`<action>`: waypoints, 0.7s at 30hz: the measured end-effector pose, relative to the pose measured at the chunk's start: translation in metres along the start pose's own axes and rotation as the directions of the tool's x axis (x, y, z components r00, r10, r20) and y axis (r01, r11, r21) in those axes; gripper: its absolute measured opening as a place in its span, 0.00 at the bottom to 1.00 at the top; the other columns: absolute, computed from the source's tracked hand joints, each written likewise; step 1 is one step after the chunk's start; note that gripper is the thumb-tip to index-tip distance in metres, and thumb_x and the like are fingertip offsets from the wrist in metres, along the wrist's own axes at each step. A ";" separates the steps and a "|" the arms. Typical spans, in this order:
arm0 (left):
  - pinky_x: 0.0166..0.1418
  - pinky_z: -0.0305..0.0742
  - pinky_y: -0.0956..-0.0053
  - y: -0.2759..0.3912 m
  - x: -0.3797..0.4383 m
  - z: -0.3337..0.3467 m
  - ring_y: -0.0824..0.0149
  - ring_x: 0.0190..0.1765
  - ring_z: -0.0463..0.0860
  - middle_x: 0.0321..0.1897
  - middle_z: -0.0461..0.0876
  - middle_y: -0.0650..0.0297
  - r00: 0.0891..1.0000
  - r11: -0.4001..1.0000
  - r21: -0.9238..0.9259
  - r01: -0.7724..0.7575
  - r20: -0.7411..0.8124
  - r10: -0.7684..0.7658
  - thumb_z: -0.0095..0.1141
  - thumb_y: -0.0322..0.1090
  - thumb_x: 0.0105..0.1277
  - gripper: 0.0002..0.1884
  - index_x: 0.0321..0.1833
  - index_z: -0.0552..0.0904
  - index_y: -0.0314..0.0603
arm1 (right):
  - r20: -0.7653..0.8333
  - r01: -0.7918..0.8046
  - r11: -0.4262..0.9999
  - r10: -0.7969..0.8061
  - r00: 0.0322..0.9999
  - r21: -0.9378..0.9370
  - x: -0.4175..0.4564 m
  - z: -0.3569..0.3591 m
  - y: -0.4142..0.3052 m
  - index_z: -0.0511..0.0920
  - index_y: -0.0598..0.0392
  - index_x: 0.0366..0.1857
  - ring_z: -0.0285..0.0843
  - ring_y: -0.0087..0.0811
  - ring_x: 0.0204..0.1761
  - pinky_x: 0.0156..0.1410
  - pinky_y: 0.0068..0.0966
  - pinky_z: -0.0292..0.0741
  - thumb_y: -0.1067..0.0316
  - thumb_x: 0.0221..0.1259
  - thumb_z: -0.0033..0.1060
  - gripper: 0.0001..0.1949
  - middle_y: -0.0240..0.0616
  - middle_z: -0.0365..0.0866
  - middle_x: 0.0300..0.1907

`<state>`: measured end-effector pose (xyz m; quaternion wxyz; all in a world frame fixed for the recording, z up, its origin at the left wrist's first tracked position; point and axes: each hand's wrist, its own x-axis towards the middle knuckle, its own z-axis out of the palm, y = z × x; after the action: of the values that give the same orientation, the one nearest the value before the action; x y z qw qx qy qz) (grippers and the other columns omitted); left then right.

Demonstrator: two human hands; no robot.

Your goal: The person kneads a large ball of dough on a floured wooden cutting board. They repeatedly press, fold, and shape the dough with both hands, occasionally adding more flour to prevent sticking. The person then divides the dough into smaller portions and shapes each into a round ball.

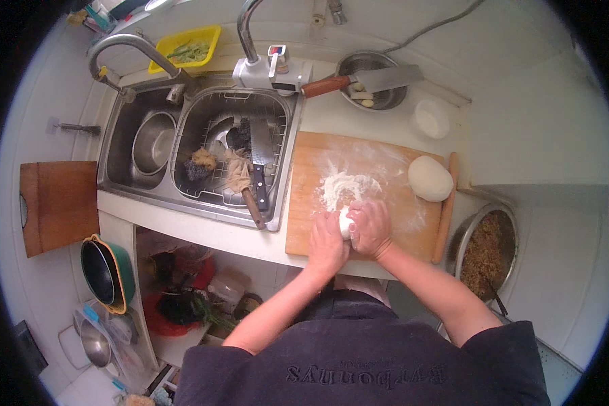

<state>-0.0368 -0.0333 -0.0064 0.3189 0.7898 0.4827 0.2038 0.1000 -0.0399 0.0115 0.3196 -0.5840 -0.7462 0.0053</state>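
Between my two hands is a small white piece of dough (345,223), partly covered by my fingers. My left hand (329,236) grips it from the left, and my right hand (371,227) presses on it from the right. Both hands are over the near part of a floured wooden board (304,198). Just beyond them lies a loose heap of white flour (347,187). A larger smooth ball of dough (430,178) sits at the board's right side, close to a wooden rolling pin (445,213) lying along that edge.
Right of the board stands a metal bowl of brown crumbly filling (487,248). Behind, a cleaver (385,78) rests across a metal pot (346,63), near a white bowl (431,119). Left is a steel double sink (279,203) holding a knife (260,172) and scrubbers.
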 end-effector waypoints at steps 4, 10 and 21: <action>0.48 0.65 0.53 0.008 0.019 0.005 0.43 0.43 0.69 0.40 0.69 0.43 0.987 0.985 0.053 0.163 -0.009 -0.162 0.52 0.27 0.48 0.24 0.51 0.65 0.32 | 0.121 -0.150 0.984 0.161 0.980 -0.096 0.012 0.023 0.021 0.74 0.49 0.32 0.69 0.42 0.38 0.44 0.37 0.66 0.58 0.52 0.46 0.09 0.40 0.74 0.34; 0.46 0.72 0.57 0.009 0.090 -0.035 0.45 0.45 0.73 0.39 0.73 0.46 0.881 0.951 0.205 0.231 0.371 -0.293 0.57 0.28 0.48 0.21 0.47 0.69 0.34 | 0.242 -0.659 0.744 0.663 0.709 -0.106 0.052 0.035 0.024 0.76 0.54 0.34 0.72 0.49 0.34 0.42 0.42 0.68 0.59 0.57 0.44 0.12 0.46 0.76 0.29; 0.47 0.66 0.54 0.018 0.003 0.000 0.44 0.45 0.68 0.41 0.67 0.44 0.991 0.999 0.038 0.030 -0.131 -0.024 0.56 0.33 0.52 0.23 0.51 0.68 0.33 | 0.026 -0.093 0.983 0.090 0.996 0.157 -0.018 0.015 0.012 0.74 0.54 0.36 0.71 0.48 0.41 0.49 0.42 0.67 0.57 0.60 0.41 0.14 0.47 0.74 0.41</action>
<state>-0.0244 -0.0367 0.0066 0.2734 0.7745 0.5171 0.2408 0.1050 -0.0469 -0.0134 0.3574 -0.5903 -0.7187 0.0847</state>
